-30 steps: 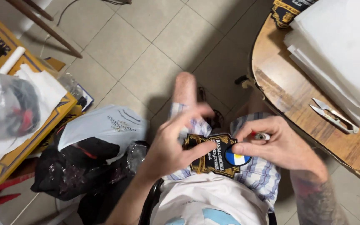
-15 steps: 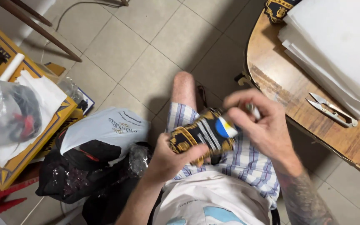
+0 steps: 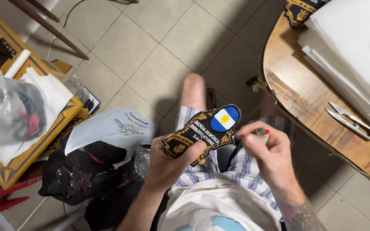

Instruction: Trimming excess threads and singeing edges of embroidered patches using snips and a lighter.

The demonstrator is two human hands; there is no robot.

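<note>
Both hands were busy: our left hand (image 3: pixel 172 160) gripped the embroidered patch (image 3: pixel 204 132), our right hand (image 3: pixel 268 152) pinched a small lighter (image 3: pixel 262 133) beside its edge; trimming seemed unfinished.

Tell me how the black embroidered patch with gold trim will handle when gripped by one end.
The black embroidered patch with gold trim probably stays fairly stiff: held at one end by the left hand, it juts out without drooping. It looks thin, so likely light. Flat, it should not roll.
</note>
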